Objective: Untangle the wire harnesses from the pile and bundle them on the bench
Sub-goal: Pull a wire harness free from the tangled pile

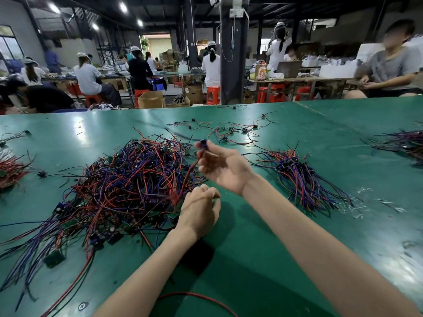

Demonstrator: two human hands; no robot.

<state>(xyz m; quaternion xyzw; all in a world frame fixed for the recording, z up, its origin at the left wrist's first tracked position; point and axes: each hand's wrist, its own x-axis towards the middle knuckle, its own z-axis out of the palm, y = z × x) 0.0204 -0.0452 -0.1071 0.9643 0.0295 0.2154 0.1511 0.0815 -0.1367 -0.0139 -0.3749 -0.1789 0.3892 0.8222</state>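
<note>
Over a green bench (263, 236), we see the right hand (225, 170) lifted palm-up, its fingertips pinching the small blue part (203, 143) of one wire harness (190, 172); motion blur smears both the part and the wire.

The harness's red lead runs down to the left hand (200, 209), whose fingers are curled round it, though the back of the hand hides the grip itself.

Just left of both hands lies the tangled pile (123, 179) of red, blue and black wires, its lower strands running off the left edge. Right of the right forearm rests a laid-out bundle (299, 177), and loose harnesses (229, 131) are scattered farther back.

Two more heaps, one at the left edge (9, 170) and one at the right (402, 143), are cut off. A red wire (194, 294) emerges from beside the left forearm.
</note>
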